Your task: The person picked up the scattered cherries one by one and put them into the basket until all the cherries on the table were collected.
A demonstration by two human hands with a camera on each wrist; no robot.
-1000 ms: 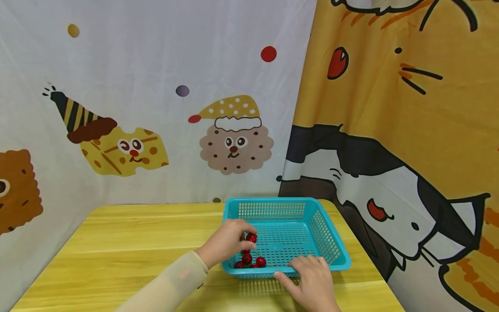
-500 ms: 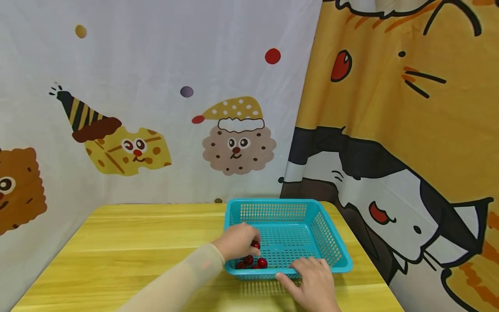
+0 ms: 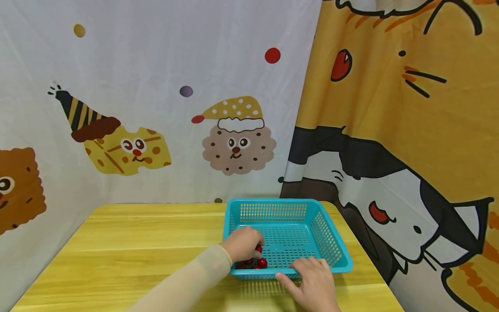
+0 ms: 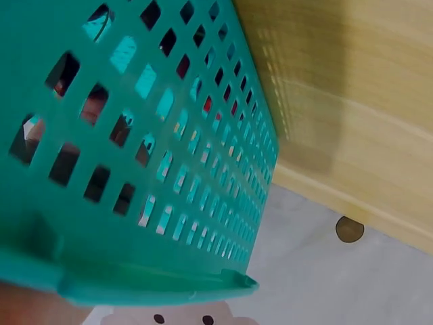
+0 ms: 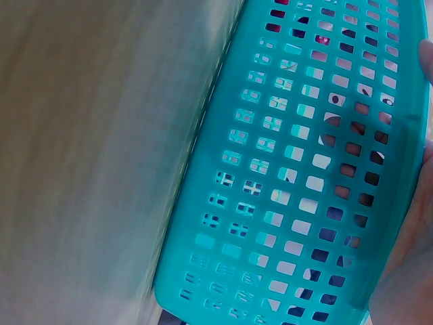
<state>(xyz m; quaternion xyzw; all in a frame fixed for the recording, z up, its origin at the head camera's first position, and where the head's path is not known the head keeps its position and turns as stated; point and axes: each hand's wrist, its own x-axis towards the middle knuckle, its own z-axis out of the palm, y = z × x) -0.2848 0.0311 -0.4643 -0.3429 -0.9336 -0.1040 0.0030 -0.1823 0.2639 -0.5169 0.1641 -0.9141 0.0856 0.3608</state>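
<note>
A turquoise plastic basket [image 3: 338,234] with holes in its walls stands on the table. My left hand [image 3: 242,244] reaches over its left wall and pinches a red cherry [image 3: 259,248] between thumb and fingers, low inside. Just below, several loose cherries [image 3: 262,263] lie in the near left corner, partly hidden by that hand. On the near rim, my right hand [image 3: 312,281] grips with its fingers over the edge and its thumb outside. Both wrist views mostly show the perforated basket wall [image 5: 270,156]; red spots show through its holes.
The yellow wood-grain table [image 3: 128,242] extends to the left of the basket. Behind it hangs a pale curtain [image 3: 148,52] with cartoon prints. An orange cat-print curtain [image 3: 390,108] hangs close to the right side.
My left hand has moved a little right and lower into the basket, with a cherry at its fingertips throughout. The right hand has stayed on the near rim.
</note>
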